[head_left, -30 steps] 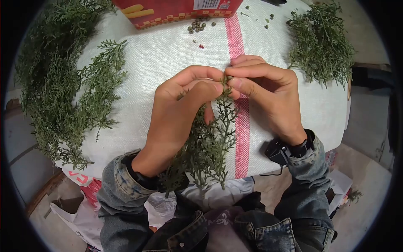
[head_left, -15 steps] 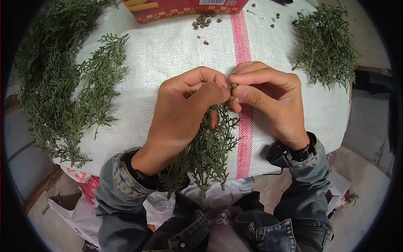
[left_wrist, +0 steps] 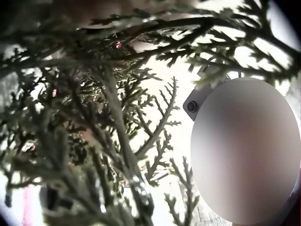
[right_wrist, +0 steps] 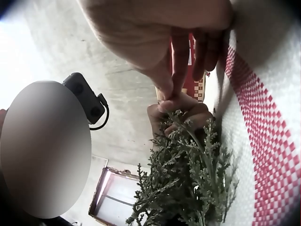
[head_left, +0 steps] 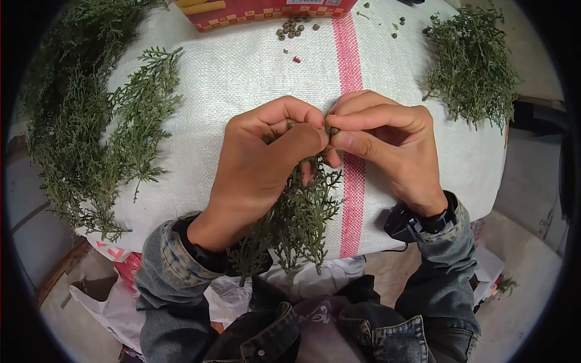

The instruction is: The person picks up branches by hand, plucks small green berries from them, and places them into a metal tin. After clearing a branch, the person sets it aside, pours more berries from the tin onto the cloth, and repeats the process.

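Foliage in a loose, scaly-leaved bunch [head_left: 307,212] hangs from the person's left hand [head_left: 257,157], whose curled fingers and thumb grasp its stems above the white woven sack [head_left: 224,78], the tips drooping toward the near edge. The right hand [head_left: 396,142] meets it fingertip to fingertip, thumb and forefinger pinching a small round berry [head_left: 333,130] by the stems, just left of the sack's red stripe [head_left: 353,199]. Beyond the hands, a cluster of similar berries [head_left: 290,28] lies close in front of a red box [head_left: 260,14]. A large heap of greenery [head_left: 75,130] spreads along the sack's left side; a smaller heap [head_left: 472,69] sits at the far right, well apart from both hands.
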Available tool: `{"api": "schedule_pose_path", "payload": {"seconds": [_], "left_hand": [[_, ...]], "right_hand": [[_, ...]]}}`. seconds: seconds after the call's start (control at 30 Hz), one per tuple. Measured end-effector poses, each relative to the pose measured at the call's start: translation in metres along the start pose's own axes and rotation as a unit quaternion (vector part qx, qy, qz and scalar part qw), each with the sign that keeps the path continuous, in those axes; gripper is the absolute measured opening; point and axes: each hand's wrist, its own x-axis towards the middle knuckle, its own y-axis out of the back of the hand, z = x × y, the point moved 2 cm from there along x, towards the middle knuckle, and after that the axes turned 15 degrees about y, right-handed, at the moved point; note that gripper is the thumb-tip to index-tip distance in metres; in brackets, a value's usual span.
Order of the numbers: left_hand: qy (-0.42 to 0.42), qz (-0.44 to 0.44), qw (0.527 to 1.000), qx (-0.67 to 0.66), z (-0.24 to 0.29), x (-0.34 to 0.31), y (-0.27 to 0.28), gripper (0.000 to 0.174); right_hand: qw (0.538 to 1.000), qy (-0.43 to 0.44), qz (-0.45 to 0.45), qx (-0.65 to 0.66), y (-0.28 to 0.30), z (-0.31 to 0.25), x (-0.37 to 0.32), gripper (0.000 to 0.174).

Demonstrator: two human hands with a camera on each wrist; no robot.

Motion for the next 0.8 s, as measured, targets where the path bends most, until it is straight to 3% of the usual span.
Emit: {"api": "schedule_pose_path", "payload": {"seconds": [0.8], "left_hand": [[0.032,0.018,0.999,0.019,-0.0018,-0.0001,0.0021,0.009]], "right_hand": [[0.995,0.059,-0.042,-0.063,0.0036,0.0048,0.0025,0.018]]}}
